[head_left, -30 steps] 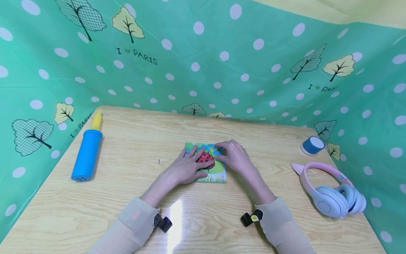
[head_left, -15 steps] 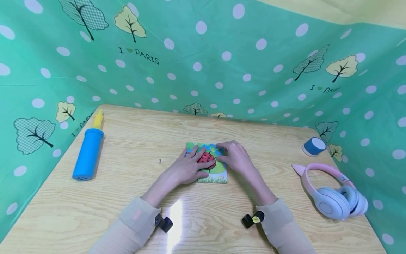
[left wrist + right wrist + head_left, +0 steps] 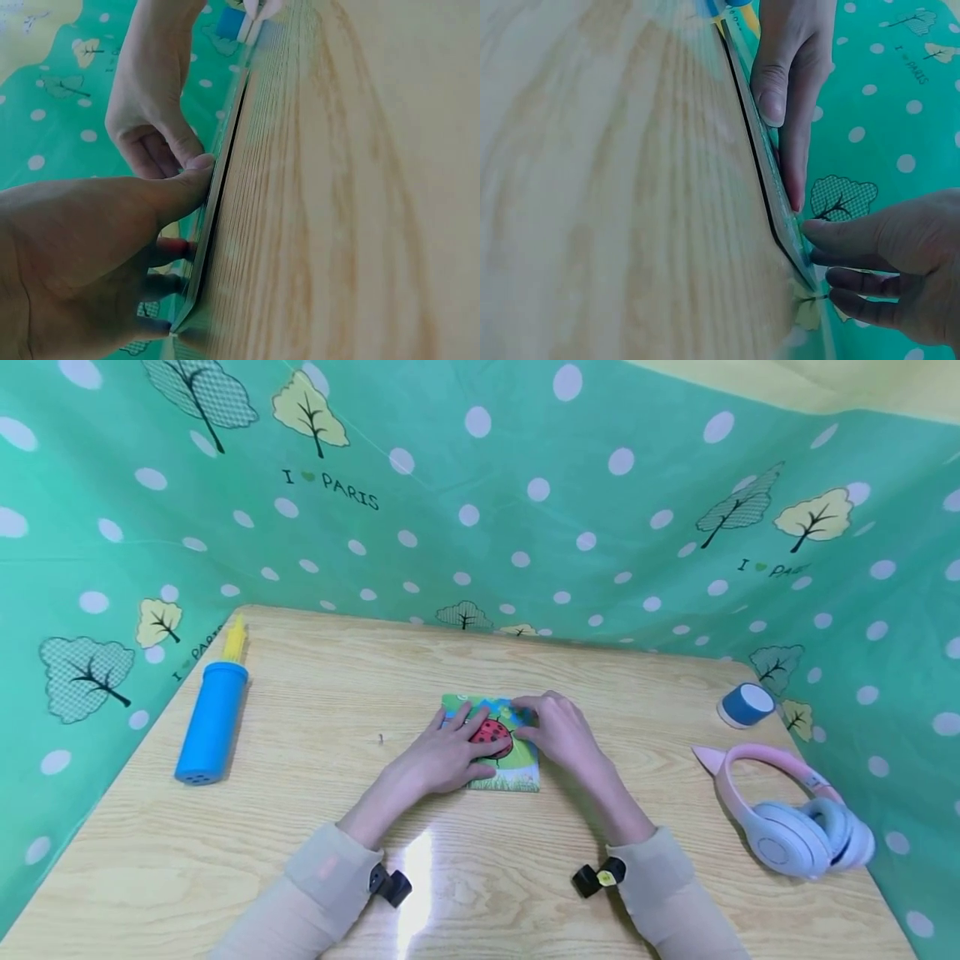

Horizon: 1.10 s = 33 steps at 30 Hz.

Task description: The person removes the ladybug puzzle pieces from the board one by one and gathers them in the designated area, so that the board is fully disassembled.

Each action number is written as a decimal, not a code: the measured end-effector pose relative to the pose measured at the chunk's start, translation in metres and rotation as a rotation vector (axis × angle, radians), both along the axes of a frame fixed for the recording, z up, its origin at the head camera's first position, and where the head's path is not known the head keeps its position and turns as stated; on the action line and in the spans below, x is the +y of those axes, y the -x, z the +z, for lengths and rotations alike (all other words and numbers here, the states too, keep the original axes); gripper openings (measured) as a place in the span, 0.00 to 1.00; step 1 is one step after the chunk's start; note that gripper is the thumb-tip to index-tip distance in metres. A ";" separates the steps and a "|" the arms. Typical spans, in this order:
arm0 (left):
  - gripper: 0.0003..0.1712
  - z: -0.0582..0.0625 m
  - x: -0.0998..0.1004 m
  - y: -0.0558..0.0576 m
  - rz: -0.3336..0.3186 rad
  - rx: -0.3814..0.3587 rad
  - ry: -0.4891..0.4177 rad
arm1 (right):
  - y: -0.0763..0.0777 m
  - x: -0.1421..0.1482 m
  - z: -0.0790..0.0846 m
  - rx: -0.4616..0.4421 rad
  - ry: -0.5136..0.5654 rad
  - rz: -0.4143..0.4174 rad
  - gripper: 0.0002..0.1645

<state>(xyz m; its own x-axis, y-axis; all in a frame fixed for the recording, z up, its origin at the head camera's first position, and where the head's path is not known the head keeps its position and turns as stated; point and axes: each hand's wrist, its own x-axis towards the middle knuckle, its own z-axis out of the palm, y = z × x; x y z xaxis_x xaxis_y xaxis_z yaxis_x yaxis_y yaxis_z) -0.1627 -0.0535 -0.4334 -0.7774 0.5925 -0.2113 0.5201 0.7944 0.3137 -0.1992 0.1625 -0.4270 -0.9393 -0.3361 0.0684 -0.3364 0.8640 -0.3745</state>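
Ladybug board [image 3: 512, 760], partly covered — right grip [image 3: 561, 732] unclear

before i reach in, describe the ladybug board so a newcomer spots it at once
On the wooden table, look between the blue pump and the headphones. The ladybug board lies under the spread left hand, the right hand at its right side. Unlike its neighbours, it is flat, with a red, black-spotted ladybug.

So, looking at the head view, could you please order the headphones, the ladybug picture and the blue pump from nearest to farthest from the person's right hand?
1. Ladybug picture: right at the right hand, whose fingers are at its right side.
2. Headphones: out to the right.
3. Blue pump: far left, beyond the left hand.
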 end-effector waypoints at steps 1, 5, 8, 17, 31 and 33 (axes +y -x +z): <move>0.32 0.001 0.000 0.001 0.000 0.000 0.001 | 0.001 0.000 0.001 -0.001 -0.005 0.004 0.26; 0.32 0.007 0.002 0.003 0.009 0.007 0.025 | 0.005 -0.004 0.004 -0.006 -0.021 0.021 0.26; 0.32 0.012 0.003 0.005 0.007 0.001 0.041 | 0.007 -0.007 0.004 -0.032 -0.017 0.019 0.26; 0.33 0.019 0.008 0.004 -0.025 -0.022 0.037 | 0.008 0.000 0.001 -0.124 0.095 0.017 0.26; 0.34 0.018 0.006 0.007 -0.039 -0.028 0.037 | 0.018 0.005 -0.003 -0.240 0.156 0.059 0.32; 0.33 0.017 0.005 0.008 -0.041 -0.026 0.034 | 0.019 0.006 -0.004 -0.245 0.154 0.059 0.32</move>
